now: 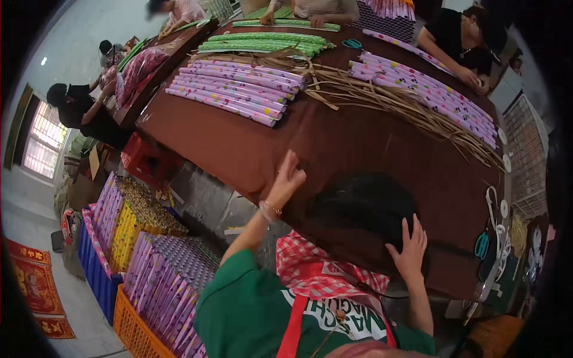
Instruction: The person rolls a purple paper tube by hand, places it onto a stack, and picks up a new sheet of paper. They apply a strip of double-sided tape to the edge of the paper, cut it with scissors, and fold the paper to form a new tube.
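Note:
My left hand [287, 179] is held over the near edge of the brown-covered table [197, 134], its fingers stretched out and holding nothing. To the right, my right hand [410, 243] has its fingers spread at the edge of a dark round patch [367, 200] on the table. Farther back lies a row of purple patterned rolls [236, 89], beyond my left hand. Another bundle of purple rolls [424, 98] rests at the back right. Long brown strips [358, 83] run between and in front of these bundles.
Green rolls [265, 43] lie at the far side, where several people work. Teal scissors [481, 245] and white cord [500, 238] are at the right edge. An orange crate [134, 325] and a blue crate [98, 274], with upright rolls, stand lower left. A red crate [146, 158] is beyond.

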The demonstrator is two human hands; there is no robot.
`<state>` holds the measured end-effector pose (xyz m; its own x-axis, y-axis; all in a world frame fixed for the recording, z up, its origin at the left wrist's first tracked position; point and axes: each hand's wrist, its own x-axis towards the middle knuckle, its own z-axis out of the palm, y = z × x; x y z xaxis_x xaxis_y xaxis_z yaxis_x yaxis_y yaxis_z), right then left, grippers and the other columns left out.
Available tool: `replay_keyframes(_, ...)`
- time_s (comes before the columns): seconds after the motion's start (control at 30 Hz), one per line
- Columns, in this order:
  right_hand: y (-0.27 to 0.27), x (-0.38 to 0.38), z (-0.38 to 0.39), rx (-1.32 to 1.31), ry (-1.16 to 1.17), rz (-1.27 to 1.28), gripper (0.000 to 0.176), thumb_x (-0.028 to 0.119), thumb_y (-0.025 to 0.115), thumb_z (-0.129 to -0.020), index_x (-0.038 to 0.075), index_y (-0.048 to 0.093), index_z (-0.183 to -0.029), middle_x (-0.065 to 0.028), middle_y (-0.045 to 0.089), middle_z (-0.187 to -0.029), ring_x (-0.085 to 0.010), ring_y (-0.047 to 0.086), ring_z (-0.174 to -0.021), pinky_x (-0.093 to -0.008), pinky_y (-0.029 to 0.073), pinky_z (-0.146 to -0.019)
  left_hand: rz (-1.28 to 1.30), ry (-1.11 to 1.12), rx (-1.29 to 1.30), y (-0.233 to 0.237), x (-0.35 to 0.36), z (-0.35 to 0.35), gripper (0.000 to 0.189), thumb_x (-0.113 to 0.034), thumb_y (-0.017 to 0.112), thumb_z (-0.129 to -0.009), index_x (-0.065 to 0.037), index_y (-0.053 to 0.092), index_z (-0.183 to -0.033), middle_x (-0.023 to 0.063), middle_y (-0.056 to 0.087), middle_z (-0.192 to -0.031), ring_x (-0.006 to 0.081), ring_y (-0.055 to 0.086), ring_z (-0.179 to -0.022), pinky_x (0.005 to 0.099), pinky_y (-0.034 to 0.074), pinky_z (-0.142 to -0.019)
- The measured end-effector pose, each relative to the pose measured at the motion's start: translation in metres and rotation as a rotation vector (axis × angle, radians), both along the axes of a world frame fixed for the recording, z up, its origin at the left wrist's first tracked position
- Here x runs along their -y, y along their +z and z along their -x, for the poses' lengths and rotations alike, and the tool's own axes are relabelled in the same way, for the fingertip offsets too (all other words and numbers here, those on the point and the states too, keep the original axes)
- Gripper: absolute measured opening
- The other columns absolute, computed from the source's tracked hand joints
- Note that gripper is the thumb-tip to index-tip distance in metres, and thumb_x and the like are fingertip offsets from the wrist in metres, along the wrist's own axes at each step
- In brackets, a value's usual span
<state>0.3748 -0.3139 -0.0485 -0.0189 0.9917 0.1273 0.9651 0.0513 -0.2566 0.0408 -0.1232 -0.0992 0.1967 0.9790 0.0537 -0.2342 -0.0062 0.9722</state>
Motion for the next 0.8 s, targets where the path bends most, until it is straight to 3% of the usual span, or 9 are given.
replay_keyframes(0.03, -0.004, -0.002, 0.003, 0.027, -0.008, -0.114, 0.069, 0.022, 0.067, -0.076, 0.015, 0.034, -0.136, -0.0171, 0.027, -0.14, -0.0357, 0.033, -0.123, -0.0512, 0.025, -0.1, -0.038, -0.169, -0.073, 0.018, 0.027, -0.019, 0.087, -0.019, 0.068, -0.079, -0.006, 0.011, -0.143, 0.0123, 0.018, -0.146, 0.0256, 0.018, -0.135, 0.0341, 0.022, -0.106)
replay_keyframes(0.1, -0.019, -0.004, 0.004, 0.069, -0.038, -0.181, 0.06, 0.019, 0.064, -0.078, 0.017, 0.039, -0.133, -0.0157, 0.034, -0.136, -0.0334, 0.036, -0.121, -0.049, 0.027, -0.098, -0.441, -0.352, -0.632, 0.038, 0.051, -0.041, 0.097, -0.026, 0.075, -0.072, -0.008, 0.011, -0.143, 0.014, 0.018, -0.146, 0.0273, 0.02, -0.134, 0.0357, 0.022, -0.106)
replay_keyframes(0.13, -0.019, -0.007, 0.004, 0.084, -0.044, -0.199, 0.052, 0.014, 0.061, -0.08, 0.017, 0.045, -0.129, -0.0142, 0.039, -0.133, -0.0306, 0.039, -0.118, -0.0461, 0.03, -0.096, -0.533, -0.229, -0.759, 0.039, 0.057, -0.055, 0.097, -0.024, 0.079, -0.064, -0.007, 0.022, -0.14, 0.0172, 0.032, -0.138, 0.0307, 0.032, -0.127, 0.0347, 0.027, -0.104)
replay_keyframes(0.23, -0.023, -0.02, -0.002, 0.093, -0.011, -0.286, 0.049, -0.003, 0.051, -0.081, 0.019, 0.052, -0.124, -0.014, 0.048, -0.124, -0.0284, 0.047, -0.11, -0.0417, 0.036, -0.09, -0.551, 0.029, -0.826, 0.025, 0.058, -0.08, 0.078, -0.023, 0.076, -0.065, -0.007, 0.037, -0.13, 0.0157, 0.045, -0.126, 0.0327, 0.043, -0.115, 0.039, 0.034, -0.098)
replay_keyframes(0.4, -0.026, -0.033, 0.001, 0.122, -0.094, -0.343, 0.055, -0.01, 0.047, -0.078, 0.021, 0.055, -0.123, -0.0135, 0.051, -0.12, -0.0288, 0.049, -0.105, -0.0421, 0.037, -0.088, -0.571, 0.069, -0.827, 0.024, 0.055, -0.095, 0.073, -0.021, 0.076, -0.065, -0.007, 0.04, -0.127, 0.0161, 0.05, -0.119, 0.0316, 0.046, -0.11, 0.038, 0.037, -0.095)
replay_keyframes(0.5, -0.027, -0.027, 0.003, -0.049, -0.115, -0.446, 0.051, -0.009, 0.047, -0.078, 0.019, 0.057, -0.119, -0.0113, 0.052, -0.107, -0.0284, 0.051, -0.096, -0.0418, 0.038, -0.084, -0.525, 0.136, -0.819, 0.022, 0.062, -0.094, 0.061, -0.019, 0.076, -0.065, -0.003, 0.049, -0.117, 0.016, 0.056, -0.105, 0.0324, 0.052, -0.1, 0.0384, 0.042, -0.087)
replay_keyframes(0.67, -0.025, -0.009, 0.003, -0.179, -0.087, -0.45, 0.045, -0.004, 0.051, -0.078, 0.018, 0.056, -0.116, -0.0124, 0.051, -0.102, -0.0292, 0.051, -0.091, -0.0418, 0.039, -0.078, -0.535, 0.138, -0.818, 0.006, 0.07, -0.077, 0.049, -0.016, 0.076, -0.066, -0.001, 0.054, -0.107, 0.015, 0.059, -0.1, 0.0318, 0.054, -0.097, 0.0386, 0.044, -0.083)
replay_keyframes(0.77, -0.028, 0.0, -0.001, -0.33, -0.127, -0.445, 0.055, 0.009, 0.064, -0.074, 0.009, 0.042, -0.125, -0.0126, 0.051, -0.105, -0.0314, 0.049, -0.092, -0.0411, 0.038, -0.084, -0.551, 0.144, -0.798, 0.014, 0.071, -0.078, 0.039, -0.011, 0.075, -0.066, -0.001, 0.057, -0.099, 0.0146, 0.06, -0.095, 0.0325, 0.056, -0.091, 0.0384, 0.045, -0.079)
replay_keyframes(0.8, -0.023, 0.0, -0.002, -0.33, -0.166, -0.328, 0.071, 0.016, 0.071, -0.069, 0.004, 0.036, -0.13, -0.0127, 0.05, -0.105, -0.0321, 0.049, -0.092, -0.0415, 0.037, -0.086, -0.562, 0.151, -0.769, 0.009, 0.071, -0.076, 0.038, -0.008, 0.074, -0.066, 0.0, 0.057, -0.099, 0.0145, 0.06, -0.093, 0.0329, 0.056, -0.089, 0.0388, 0.044, -0.079)
